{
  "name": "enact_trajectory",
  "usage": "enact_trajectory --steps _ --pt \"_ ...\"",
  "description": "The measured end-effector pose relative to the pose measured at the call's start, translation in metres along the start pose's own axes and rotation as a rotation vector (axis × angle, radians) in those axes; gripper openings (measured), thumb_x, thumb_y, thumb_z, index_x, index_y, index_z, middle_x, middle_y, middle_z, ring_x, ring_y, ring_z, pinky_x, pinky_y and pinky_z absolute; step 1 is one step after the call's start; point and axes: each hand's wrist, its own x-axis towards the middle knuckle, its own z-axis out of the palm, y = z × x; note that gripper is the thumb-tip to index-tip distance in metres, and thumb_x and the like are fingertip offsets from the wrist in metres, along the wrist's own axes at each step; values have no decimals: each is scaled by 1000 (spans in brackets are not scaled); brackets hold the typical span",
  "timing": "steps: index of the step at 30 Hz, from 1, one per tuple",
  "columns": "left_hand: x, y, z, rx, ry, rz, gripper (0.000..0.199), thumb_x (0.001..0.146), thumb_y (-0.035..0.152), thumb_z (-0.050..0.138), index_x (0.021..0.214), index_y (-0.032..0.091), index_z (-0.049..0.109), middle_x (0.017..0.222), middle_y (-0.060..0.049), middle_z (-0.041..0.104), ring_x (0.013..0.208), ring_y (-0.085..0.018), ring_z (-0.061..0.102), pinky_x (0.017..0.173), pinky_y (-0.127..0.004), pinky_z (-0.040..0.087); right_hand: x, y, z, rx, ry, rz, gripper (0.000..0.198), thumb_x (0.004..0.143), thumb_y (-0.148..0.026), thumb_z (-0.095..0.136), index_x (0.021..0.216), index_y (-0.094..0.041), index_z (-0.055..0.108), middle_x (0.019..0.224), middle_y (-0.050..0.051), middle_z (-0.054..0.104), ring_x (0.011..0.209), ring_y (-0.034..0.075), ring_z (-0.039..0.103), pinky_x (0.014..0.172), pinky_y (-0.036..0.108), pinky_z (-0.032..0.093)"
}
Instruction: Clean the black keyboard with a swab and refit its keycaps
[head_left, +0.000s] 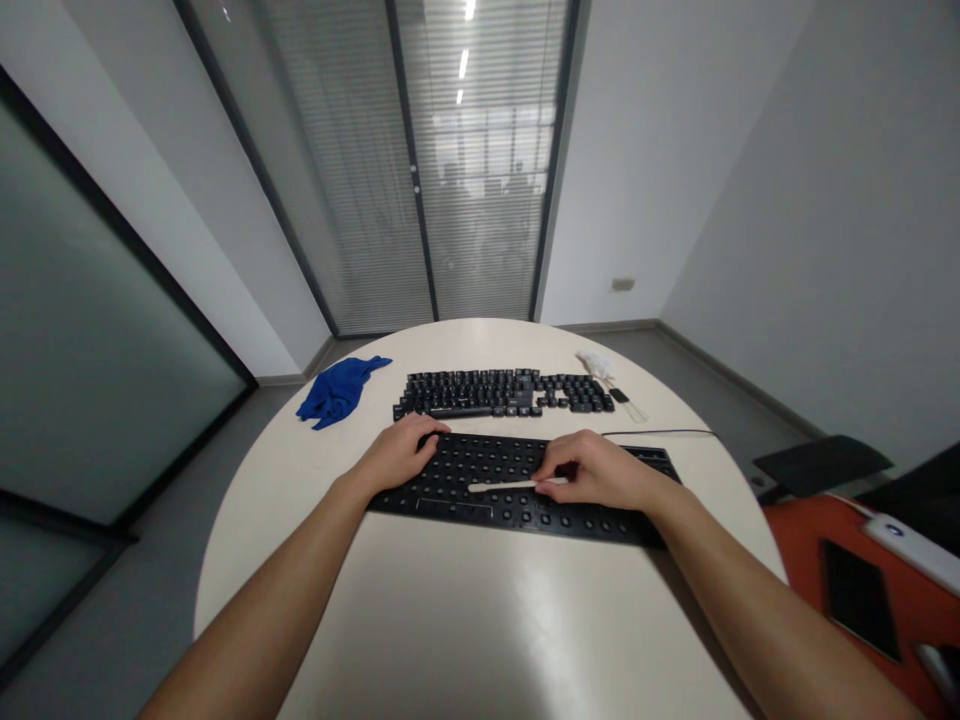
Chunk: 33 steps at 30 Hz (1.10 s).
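Observation:
A black keyboard base (480,462) with its keycaps off lies across the table in front of me, bare key posts showing in rows. My left hand (399,452) rests on its far left corner, fingers stretched along the far edge and the thumb apart from them. Over the right half of the base, my right hand (592,470) pinches a cotton swab (495,487) between thumb and fingers. The swab's white tip points left, low over the key posts; I cannot tell whether it touches them. Part of the base is hidden under both hands.
Loose black keycaps (472,390) lie in keyboard order beyond the base on the round white table (450,620). A blue cloth (337,390) is at the left, more cotton swabs (636,410) at the right. A cable (660,432) runs right. An orange chair (802,560) holds a phone (859,596).

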Motion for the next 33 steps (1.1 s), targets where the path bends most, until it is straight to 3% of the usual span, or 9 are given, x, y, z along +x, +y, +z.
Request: enact_trajectory --steps 15,27,33 --pt "0 1 -1 -6 5 -4 31 98 23 46 118 24 70 113 -5 72 108 -25 62 100 -43 49 -1 -4 1 43 -26 32 8 79 -21 72 81 -21 80 77 1 77 66 14 67 62 24 48" --pt "1 2 -1 -4 9 -3 31 98 23 47 117 24 71 111 -6 73 107 -25 63 100 -43 50 4 -2 9 -20 20 -47 13 87 -32 72 89 -23 81 84 3 78 73 17 69 67 26 49" --pt "1 1 0 5 8 3 31 98 24 46 117 25 70 112 -5 73 107 -25 63 102 -44 48 1 0 1 12 17 -39 13 87 -31 72 89 -22 81 83 4 77 72 16 69 67 26 49"
